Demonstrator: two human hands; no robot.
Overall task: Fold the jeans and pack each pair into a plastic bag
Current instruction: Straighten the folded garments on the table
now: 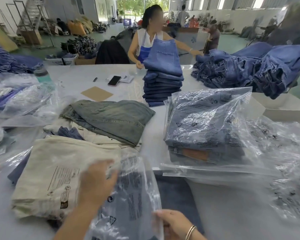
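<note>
Plastic bag (128,196), thin and slippery, lies over dark jeans (173,193) at the desk edge; my right hand (173,224) pinches its rim, left hand (97,181) spreads flat inside.

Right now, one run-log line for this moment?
step: bagging | left hand: inside plastic bag, spreading it | right hand: pinching bag edge | beige jeans: folded, beside bag

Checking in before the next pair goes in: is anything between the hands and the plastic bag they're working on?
Nothing visible. The left hand already reaches into the plastic bag, and the right hand pinches its near edge. The bagged beige jeans lie beside it on the left.
</note>
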